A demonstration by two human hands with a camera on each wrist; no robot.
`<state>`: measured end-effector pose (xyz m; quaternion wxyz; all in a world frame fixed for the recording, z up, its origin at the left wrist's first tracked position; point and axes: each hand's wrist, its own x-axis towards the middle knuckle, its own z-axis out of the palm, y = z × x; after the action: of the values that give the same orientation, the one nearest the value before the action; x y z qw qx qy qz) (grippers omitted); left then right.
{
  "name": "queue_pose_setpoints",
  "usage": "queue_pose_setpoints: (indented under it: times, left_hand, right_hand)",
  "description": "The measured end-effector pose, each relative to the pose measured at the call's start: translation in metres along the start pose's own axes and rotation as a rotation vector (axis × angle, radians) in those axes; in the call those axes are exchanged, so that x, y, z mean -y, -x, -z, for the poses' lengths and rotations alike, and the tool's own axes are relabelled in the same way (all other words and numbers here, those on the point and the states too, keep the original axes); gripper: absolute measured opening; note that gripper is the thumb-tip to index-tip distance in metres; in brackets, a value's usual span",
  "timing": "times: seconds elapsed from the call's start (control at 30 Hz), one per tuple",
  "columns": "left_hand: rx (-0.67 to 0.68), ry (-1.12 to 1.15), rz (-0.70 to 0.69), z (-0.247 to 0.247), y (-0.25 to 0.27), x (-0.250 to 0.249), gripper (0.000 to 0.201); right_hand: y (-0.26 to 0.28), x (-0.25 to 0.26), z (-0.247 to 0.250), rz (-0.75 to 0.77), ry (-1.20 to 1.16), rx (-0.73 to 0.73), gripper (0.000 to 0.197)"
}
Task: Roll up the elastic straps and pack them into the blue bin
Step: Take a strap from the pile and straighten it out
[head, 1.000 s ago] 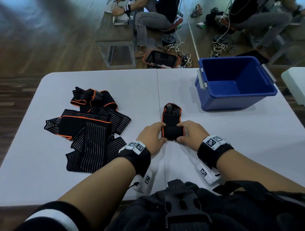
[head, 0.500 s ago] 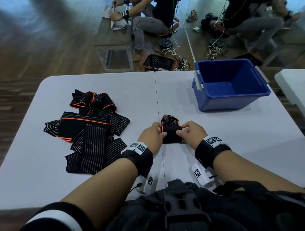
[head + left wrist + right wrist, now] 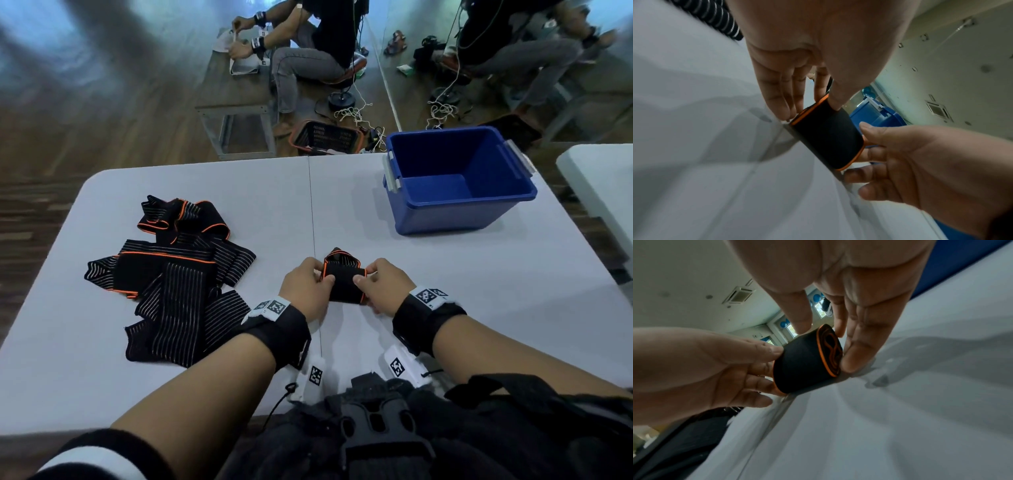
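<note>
A black elastic strap with orange edging, the rolled strap [image 3: 344, 281], is being held between both hands on the white table [image 3: 445, 294], near its front edge and just right of the table's centre seam. The roll is nearly complete; a short loose tail is standing up at its far side in the head view. In the right wrist view, the spiral of orange-edged layers is being shown at the roll's right end [image 3: 829, 352].

The left hand [image 3: 306, 286] is being kept curled against the left end of the roll: the thumb is being pressed on top, and the fingers [image 3: 781, 97] are being held close together against the orange edge, with the tips meeting the table. The right hand [image 3: 385, 286] is being kept in a matching grip at the right end, with the thumb on top and the fingers [image 3: 857, 344] alongside the end face. The roll is thus being pinched from both ends, with its underside on or just above the table; which cannot be told.

The blue bin [image 3: 459, 212] is being left upright at the far right of the table, well apart from the hands. Nothing is being shown inside it.

A pile of unrolled straps [image 3: 174, 281], black with pale stripes and orange trim, is being left spread on the left half of the table, near the left forearm.
</note>
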<state>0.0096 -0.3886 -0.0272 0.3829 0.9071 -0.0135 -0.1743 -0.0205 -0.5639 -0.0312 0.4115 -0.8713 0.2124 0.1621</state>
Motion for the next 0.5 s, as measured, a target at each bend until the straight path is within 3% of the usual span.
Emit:
queue_pose_setpoints:
  times: [0.17,0.27,0.37,0.5]
  left_hand:
    - [0.037,0.047,0.044,-0.028,0.004,-0.03,0.021]
    - [0.084,0.103,0.056,-0.05,0.005,-0.053,0.04]
    - [0.156,0.158,0.033,-0.083,0.004,-0.087,0.054]
    - [0.287,0.182,-0.008,-0.13,-0.001,-0.131,0.053]
  right_hand:
    - [0.006,-0.028,0.025,0.02,-0.077,0.012,0.031]
    - [0.007,-0.05,0.05,0.002,-0.08,-0.023,0.037]
    - [0.011,-0.079,0.083,-0.056,-0.151,-0.104,0.038]
    - [0.021,-0.117,0.127,-0.13,-0.246,-0.27,0.039]
